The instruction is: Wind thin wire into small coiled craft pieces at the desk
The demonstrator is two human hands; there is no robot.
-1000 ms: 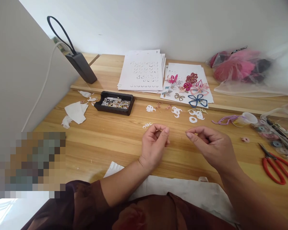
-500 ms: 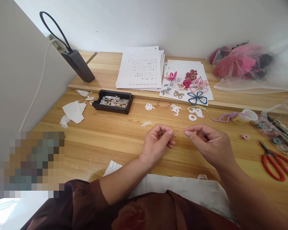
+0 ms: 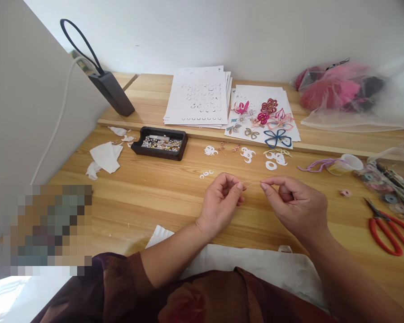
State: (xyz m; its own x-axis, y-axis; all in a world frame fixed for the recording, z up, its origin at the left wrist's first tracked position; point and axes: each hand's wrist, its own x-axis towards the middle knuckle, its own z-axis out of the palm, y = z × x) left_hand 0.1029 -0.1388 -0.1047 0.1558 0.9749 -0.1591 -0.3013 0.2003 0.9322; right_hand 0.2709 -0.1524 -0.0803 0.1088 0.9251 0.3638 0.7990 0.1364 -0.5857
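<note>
A thin golden strand point(image 3: 252, 183), thread or fine wire, runs between my two hands above the wooden table. My left hand point(image 3: 221, 199) pinches one end of it between thumb and forefinger, the other fingers curled. Thumb and forefinger of my right hand point(image 3: 298, 202) close on the other end. Small white paper crescents point(image 3: 206, 174) lie just beyond my left hand. Farther back are piles of white paper cut-outs, one pile point(image 3: 247, 154) in the middle and another with a ring point(image 3: 271, 165) to its right.
A black tray point(image 3: 160, 143) holds beads. Cut paper sheets point(image 3: 197, 96) and flower and butterfly pieces point(image 3: 269, 119) lie on the back ledge. Red-handled scissors point(image 3: 387, 229), a pink spool point(image 3: 345, 193) and a plastic cup point(image 3: 350, 165) sit at right. Paper scraps point(image 3: 106, 157) lie left.
My right hand has shifted very slightly right, and the strand between my hands looks straighter. Both pinches stay closed. The whole view has moved a little.
</note>
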